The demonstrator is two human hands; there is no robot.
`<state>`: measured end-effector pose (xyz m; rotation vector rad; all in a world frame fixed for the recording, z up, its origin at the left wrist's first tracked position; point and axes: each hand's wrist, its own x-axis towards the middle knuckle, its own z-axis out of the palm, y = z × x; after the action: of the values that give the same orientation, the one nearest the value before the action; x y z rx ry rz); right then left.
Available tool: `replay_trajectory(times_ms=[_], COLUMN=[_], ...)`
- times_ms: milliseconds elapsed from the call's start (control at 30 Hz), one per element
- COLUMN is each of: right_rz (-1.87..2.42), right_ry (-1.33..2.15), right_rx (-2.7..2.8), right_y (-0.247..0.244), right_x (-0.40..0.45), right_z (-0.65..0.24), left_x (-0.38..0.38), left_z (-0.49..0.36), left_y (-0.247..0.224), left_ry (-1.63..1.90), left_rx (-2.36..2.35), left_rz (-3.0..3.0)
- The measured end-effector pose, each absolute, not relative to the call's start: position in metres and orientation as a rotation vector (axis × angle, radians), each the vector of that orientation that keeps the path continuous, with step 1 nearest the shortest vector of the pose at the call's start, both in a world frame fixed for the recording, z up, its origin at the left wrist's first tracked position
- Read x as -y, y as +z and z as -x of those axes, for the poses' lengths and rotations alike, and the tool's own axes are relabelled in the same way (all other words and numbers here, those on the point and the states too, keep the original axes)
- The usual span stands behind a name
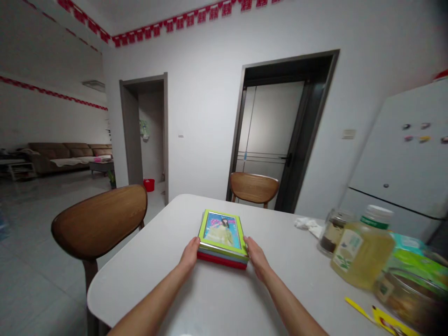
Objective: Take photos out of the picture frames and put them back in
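A stack of picture frames (223,233) is on the white table (147,275). The top frame is lime green around a picture of a figure in a pale yellow dress; blue and red layers show beneath it. My left hand (190,253) presses against the stack's left side, and my right hand (256,254) against its right side. Between them the two hands hold the stack, with the fingers along its edges and partly hidden behind them.
On the right of the table are crumpled tissue (310,226), a dark-filled jar (334,233), a bottle of yellow liquid (364,249), a lidded container (408,298) and yellow packets (387,322). Wooden chairs stand at the left (101,219) and far side (254,187).
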<state>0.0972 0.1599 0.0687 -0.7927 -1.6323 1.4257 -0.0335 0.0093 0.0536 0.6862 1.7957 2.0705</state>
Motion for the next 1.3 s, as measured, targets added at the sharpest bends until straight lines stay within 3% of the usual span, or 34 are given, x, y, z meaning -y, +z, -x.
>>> replay_trajectory(times_ms=[167,233,367,500,733,967,1067,1233,1300], right_rz=[0.654,0.285,-0.066,-0.012,0.208,0.4,0.481,0.702,0.692], right_ry=[1.396,1.583,1.749,1.84,1.966,2.116,1.986,1.007,0.81], right_rx=[1.614,1.557,1.387,1.366,1.196,1.371,1.561,2.186,2.255], right_y=[0.121,0.149,0.187,0.178,0.162,0.174,0.165,0.132,0.115], right_x=[-0.126,-0.095,-0.047,-0.04,-0.055,-0.059,-0.061,-0.083,-0.094], right_z=[-0.094,-0.095,-0.103,-0.105,-0.099,-0.097,-0.092,-0.083,-0.081], left_x=[0.004,0.008,0.02,0.027,0.017,0.008,0.006,0.0,-0.001], left_z=[0.019,0.0,-0.035,-0.044,-0.03,-0.024,-0.024,-0.017,-0.013], left_y=[0.106,0.142,0.195,0.19,0.172,0.178,0.172,0.141,0.12], left_ry=[2.163,2.17,2.068,2.007,2.026,1.72,1.682,1.72,1.737], left_rx=[-1.682,-1.558,-0.877,-0.744,-0.927,-1.046,-1.088,-1.228,-1.29], left_rz=[-0.69,-0.786,-1.091,-1.051,-0.79,-0.715,-0.667,-0.502,-0.395])
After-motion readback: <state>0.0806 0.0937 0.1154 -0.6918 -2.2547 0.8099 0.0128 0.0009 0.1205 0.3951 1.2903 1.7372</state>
